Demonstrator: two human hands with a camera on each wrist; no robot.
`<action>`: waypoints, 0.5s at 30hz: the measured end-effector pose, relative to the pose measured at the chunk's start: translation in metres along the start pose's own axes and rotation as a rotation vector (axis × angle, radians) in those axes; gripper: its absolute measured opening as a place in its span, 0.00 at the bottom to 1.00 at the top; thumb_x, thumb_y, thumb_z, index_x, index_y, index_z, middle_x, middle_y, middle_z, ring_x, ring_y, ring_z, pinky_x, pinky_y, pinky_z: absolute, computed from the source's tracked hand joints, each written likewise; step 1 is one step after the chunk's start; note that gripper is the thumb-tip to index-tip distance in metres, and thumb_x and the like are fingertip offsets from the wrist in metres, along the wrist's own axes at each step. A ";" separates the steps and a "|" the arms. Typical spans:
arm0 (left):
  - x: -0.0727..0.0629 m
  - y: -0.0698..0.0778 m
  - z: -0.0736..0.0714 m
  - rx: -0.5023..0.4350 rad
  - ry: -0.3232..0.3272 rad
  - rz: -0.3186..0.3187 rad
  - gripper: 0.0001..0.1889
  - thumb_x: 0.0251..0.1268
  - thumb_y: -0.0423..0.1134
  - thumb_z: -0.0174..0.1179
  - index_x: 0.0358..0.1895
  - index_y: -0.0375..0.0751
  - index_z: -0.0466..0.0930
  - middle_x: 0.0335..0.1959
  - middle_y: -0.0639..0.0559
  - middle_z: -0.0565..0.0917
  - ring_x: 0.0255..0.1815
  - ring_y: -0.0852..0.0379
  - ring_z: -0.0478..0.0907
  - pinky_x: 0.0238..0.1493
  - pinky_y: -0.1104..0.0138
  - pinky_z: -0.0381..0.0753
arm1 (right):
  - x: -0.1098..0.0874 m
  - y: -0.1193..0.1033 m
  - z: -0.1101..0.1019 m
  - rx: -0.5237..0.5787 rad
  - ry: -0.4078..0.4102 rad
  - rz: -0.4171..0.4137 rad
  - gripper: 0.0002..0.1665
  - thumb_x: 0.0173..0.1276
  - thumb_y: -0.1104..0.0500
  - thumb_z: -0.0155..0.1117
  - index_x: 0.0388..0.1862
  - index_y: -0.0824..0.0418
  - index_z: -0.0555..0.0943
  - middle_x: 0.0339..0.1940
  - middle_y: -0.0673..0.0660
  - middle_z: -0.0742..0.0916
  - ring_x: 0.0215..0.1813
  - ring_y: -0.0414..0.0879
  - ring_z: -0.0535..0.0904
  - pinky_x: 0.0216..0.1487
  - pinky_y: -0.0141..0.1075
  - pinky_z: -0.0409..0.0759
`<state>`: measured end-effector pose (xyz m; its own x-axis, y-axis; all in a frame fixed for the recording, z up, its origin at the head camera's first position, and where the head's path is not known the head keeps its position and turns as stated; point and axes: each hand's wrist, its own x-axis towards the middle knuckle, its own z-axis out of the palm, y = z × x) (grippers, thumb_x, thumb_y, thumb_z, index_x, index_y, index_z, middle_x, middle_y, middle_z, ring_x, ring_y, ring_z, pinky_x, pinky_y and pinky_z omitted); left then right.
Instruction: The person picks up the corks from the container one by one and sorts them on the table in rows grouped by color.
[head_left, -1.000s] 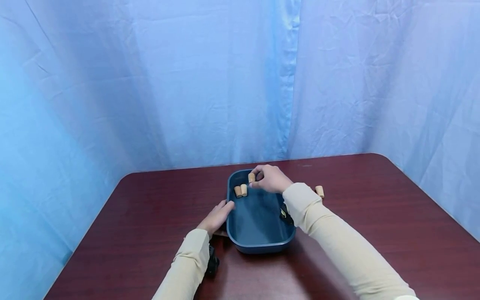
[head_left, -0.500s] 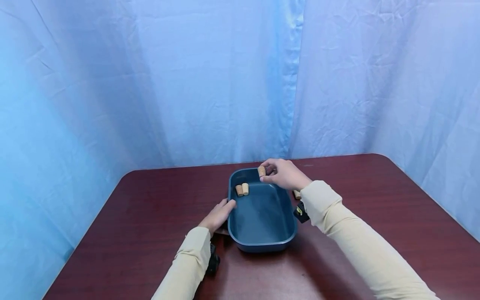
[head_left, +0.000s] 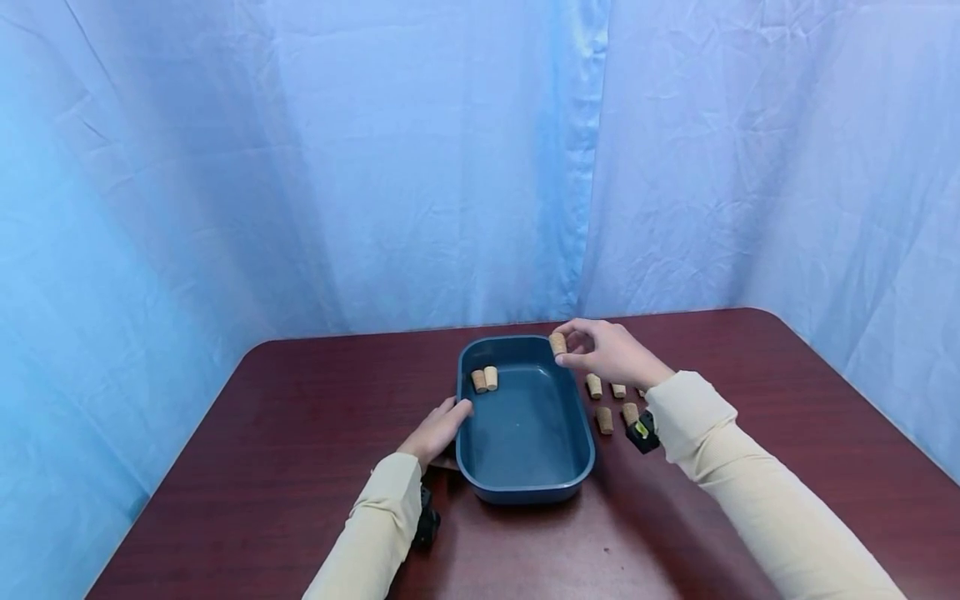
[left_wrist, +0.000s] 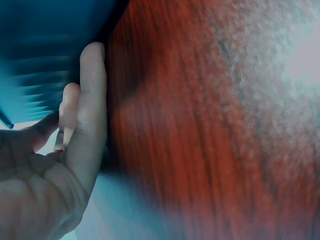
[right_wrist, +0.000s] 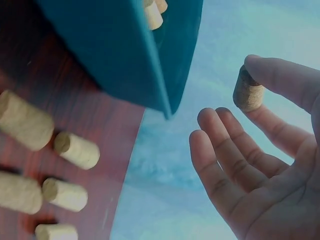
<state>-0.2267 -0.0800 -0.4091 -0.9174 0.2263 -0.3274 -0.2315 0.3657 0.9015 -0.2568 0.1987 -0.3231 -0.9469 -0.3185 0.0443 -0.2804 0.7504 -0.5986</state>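
A dark blue rectangular bin stands on the table. My left hand holds its left side, thumb over the rim; in the left wrist view its fingers lie along the outer wall. Above the bin's far right rim, my right hand pinches a cork stopper between thumb and index finger. In the right wrist view that cork stopper is off the table, and the other fingers are spread and hold nothing. Two cork stoppers lie side by side inside the bin, near its left wall.
Right of the bin, several cork stoppers are on the dark red wooden table, some partly hidden by the right wrist. The right wrist view shows more of these corks. Light blue curtains hang behind the table.
My right hand has moved right with the cork stopper, from inside the bin to above its right rim. The corks right of the bin have come into view. My left hand has stayed put.
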 end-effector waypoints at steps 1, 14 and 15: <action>0.000 0.000 0.000 -0.002 -0.001 -0.001 0.38 0.74 0.52 0.43 0.81 0.37 0.50 0.76 0.33 0.58 0.63 0.34 0.70 0.48 0.44 0.84 | -0.002 0.003 -0.001 -0.001 0.004 0.003 0.26 0.74 0.53 0.65 0.67 0.63 0.77 0.54 0.63 0.84 0.55 0.57 0.80 0.53 0.54 0.80; -0.002 0.000 0.002 -0.009 0.007 0.008 0.38 0.74 0.51 0.43 0.81 0.36 0.51 0.76 0.32 0.58 0.63 0.34 0.70 0.48 0.43 0.84 | -0.028 0.043 -0.011 0.007 0.046 0.020 0.25 0.73 0.56 0.65 0.66 0.64 0.77 0.56 0.67 0.84 0.58 0.62 0.80 0.54 0.56 0.80; -0.002 0.000 0.003 -0.008 0.010 0.007 0.38 0.74 0.51 0.43 0.81 0.36 0.51 0.76 0.32 0.58 0.63 0.34 0.70 0.48 0.43 0.84 | -0.030 0.046 -0.012 0.008 0.047 0.023 0.26 0.74 0.55 0.65 0.66 0.64 0.77 0.57 0.67 0.84 0.58 0.63 0.80 0.53 0.56 0.80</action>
<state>-0.2238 -0.0782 -0.4093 -0.9220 0.2200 -0.3186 -0.2278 0.3571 0.9059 -0.2431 0.2496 -0.3422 -0.9594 -0.2739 0.0680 -0.2578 0.7525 -0.6060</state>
